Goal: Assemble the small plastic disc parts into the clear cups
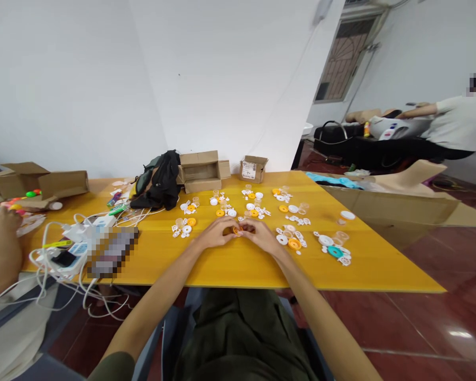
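Both hands meet over the middle of the table, fingers closed around a small orange round plastic part (237, 230). My left hand (219, 233) grips it from the left, and my right hand (257, 234) from the right; the fingers partly hide it. Just beyond them lie white plastic pieces and an orange disc (254, 213). To the right of my right hand is a group with an orange wheel-like disc (294, 244), a white disc (281, 240) and small white cut-out pieces. Farther right sit a teal disc (335, 251) and a clear cup (341, 237).
Several similar clusters of parts cover the yellow table (230, 270). Cardboard boxes (201, 174) and a black backpack (158, 180) stand at the back. A power strip (77, 254) with tangled cables lies left. Another person's arm (2, 254) is at far left; a large carton (388, 217) stands right.
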Demonstrator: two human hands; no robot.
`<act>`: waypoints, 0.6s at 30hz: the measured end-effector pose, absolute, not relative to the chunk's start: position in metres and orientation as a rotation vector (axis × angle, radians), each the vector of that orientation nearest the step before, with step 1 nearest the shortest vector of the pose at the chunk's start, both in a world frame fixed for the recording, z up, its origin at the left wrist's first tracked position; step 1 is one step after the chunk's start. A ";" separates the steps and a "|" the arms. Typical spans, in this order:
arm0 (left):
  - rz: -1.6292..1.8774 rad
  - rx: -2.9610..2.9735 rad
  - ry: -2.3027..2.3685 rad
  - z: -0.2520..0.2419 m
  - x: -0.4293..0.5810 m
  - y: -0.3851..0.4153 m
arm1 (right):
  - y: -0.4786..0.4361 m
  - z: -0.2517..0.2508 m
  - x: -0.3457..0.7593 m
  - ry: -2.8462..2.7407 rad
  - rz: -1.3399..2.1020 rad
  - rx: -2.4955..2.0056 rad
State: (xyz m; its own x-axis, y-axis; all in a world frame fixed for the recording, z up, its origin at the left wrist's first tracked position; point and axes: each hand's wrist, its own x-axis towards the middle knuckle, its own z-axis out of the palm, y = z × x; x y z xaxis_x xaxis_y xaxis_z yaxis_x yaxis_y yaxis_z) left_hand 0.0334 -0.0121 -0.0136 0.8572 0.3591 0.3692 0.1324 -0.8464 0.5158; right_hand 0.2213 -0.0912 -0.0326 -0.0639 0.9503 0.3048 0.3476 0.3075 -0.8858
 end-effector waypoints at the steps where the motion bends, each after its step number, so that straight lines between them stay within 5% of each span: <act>1: 0.631 2.539 0.378 -0.014 0.034 -0.012 | -0.091 -0.033 0.222 -1.608 0.776 -1.216; 18: 0.631 2.450 0.474 -0.017 0.036 -0.016 | -0.097 -0.019 0.229 -1.899 0.499 -1.367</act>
